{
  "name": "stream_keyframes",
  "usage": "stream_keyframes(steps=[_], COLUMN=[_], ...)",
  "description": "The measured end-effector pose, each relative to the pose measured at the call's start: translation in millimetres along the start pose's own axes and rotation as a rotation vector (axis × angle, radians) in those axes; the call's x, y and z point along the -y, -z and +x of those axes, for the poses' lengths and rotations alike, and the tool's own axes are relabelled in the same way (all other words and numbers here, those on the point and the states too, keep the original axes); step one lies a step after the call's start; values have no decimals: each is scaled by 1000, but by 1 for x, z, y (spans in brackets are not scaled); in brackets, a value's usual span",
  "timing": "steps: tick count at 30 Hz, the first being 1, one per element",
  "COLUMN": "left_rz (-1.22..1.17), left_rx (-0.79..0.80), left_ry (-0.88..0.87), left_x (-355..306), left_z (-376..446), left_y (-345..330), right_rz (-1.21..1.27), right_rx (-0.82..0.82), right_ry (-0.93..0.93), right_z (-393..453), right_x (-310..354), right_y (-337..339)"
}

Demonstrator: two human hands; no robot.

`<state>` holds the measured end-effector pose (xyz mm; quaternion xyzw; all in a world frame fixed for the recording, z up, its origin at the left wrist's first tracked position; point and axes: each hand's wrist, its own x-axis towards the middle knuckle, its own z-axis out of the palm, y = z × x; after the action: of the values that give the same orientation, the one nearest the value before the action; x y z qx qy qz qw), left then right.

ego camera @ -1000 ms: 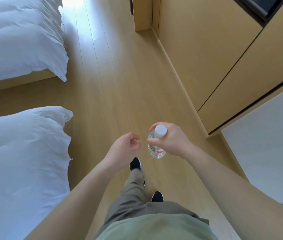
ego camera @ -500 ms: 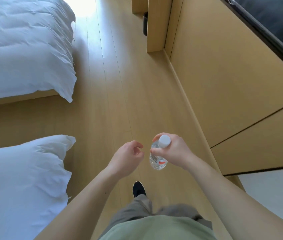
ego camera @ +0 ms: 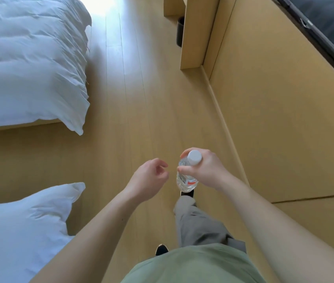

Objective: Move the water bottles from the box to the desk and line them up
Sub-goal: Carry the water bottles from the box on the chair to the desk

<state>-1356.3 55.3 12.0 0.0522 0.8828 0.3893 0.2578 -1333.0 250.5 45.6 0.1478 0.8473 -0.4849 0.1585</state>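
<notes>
A clear plastic water bottle with a white cap and a red-marked label hangs upright over the wooden floor, gripped near its neck by my right hand. My left hand floats just left of the bottle, a small gap apart, fingers loosely curled and holding nothing. No box is in view. A wooden panel that may be a desk's side stands ahead against the wall.
Two beds with white duvets lie on the left, one far and one near. A wooden wall with a dark screen runs along the right. A dark bin sits beside the panel. Between them runs a floor aisle.
I have walked forward along the aisle: the beds and wall slid toward me and the wooden panel came closer. Both hands and the bottle keep the same pose.
</notes>
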Motion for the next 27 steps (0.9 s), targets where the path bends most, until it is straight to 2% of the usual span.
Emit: stream_keyframes(steps=[10,16,27], left_rz=[9,2,-1], left_rx=[-88,-117,-105], left_ry=[48,67,66], left_x=[-73,-102,-125], left_z=[167,248,405], left_y=[52,81,154], right_rz=[-19,-43,-46], right_rx=[50,63,79], right_ry=[46,65,94], right_z=[191,275,431], right_x=[52,78,134], right_y=[85,119,139])
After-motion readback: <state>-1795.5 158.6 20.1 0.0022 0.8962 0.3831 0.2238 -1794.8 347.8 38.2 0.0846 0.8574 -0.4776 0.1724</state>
